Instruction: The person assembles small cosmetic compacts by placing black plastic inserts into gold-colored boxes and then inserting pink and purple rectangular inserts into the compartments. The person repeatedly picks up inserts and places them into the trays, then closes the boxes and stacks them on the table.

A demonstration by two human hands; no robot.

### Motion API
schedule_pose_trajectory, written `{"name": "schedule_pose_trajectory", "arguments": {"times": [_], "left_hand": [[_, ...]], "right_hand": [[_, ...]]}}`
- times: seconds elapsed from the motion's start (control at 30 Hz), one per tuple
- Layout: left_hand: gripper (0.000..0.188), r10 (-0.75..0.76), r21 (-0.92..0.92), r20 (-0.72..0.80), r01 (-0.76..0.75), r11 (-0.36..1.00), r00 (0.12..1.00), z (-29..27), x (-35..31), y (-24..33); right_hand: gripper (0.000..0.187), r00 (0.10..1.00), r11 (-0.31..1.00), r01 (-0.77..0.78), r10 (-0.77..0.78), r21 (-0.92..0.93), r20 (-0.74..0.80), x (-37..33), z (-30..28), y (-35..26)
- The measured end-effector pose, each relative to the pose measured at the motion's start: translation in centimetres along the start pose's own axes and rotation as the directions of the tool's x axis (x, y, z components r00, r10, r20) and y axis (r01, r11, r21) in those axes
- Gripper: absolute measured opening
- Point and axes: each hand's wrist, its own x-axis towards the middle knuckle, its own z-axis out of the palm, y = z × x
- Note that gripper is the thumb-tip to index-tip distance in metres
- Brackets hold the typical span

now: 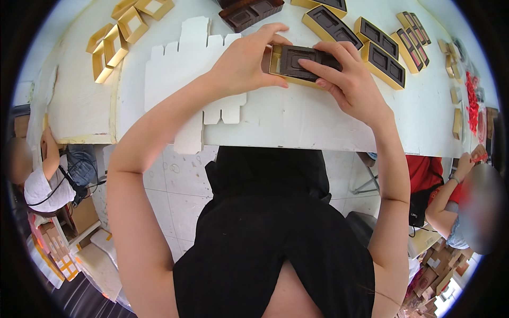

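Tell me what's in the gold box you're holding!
A dark tray sits at least partly in the gold box. The right hand partly covers it; anything underneath is hidden.

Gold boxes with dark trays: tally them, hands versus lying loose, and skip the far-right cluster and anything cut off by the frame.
Box between left hand and right hand: 1
Loose boxes: 3
Total: 4

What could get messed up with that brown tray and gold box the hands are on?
The rectangular dark brown plastic tray might bend or sit crooked: the right hand has its index finger on it, and a gap shows at the left end of the open gold cardboard box. Also, the bare left forearm could shift the flat white cardboard sheet beneath it.
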Motion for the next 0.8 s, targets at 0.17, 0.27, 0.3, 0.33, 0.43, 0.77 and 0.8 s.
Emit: {"name": "schedule_pose_trajectory", "arguments": {"times": [0.17,0.27,0.3,0.33,0.43,0.77,0.8], "left_hand": [[0.066,0.051,-0.017,-0.048,-0.052,0.998,0.998,0.5,-0.1,-1.0],[0.066,0.054,-0.049,-0.091,-0.059,0.997,0.994,0.6,0.1,-0.3],[0.067,0.049,-0.037,-0.080,-0.052,0.998,0.996,0.6,0.1,-0.2],[0.067,0.044,-0.026,-0.068,-0.046,0.999,0.997,0.5,0.1,-0.2],[0.061,0.163,0.091,-0.090,-0.155,0.984,0.983,0.6,-0.3,-0.9],[0.057,0.371,0.609,0.035,-0.314,0.728,0.928,1.6,-0.4,0.7],[0.058,0.312,0.538,0.024,-0.275,0.797,0.950,1.5,-0.4,0.8]], "right_hand": [[0.035,1.000,1.000,0.012,-0.012,0.019,0.017,0.1,0.5,-0.3],[0.040,0.999,0.998,-0.022,0.025,0.057,-0.043,0.7,1.8,-0.5],[0.040,0.998,0.998,-0.029,0.032,0.048,-0.062,0.9,2.3,-0.5],[0.040,0.996,0.999,-0.037,0.040,0.037,-0.081,1.2,2.9,-0.5],[0.045,0.997,0.995,-0.045,0.050,-0.088,0.054,0.5,2.9,-0.7],[0.067,0.986,0.981,-0.130,0.144,-0.144,0.089,-0.5,2.0,0.9],[0.070,0.979,0.960,-0.206,0.203,-0.192,-0.033,-0.3,1.9,1.1]]}}
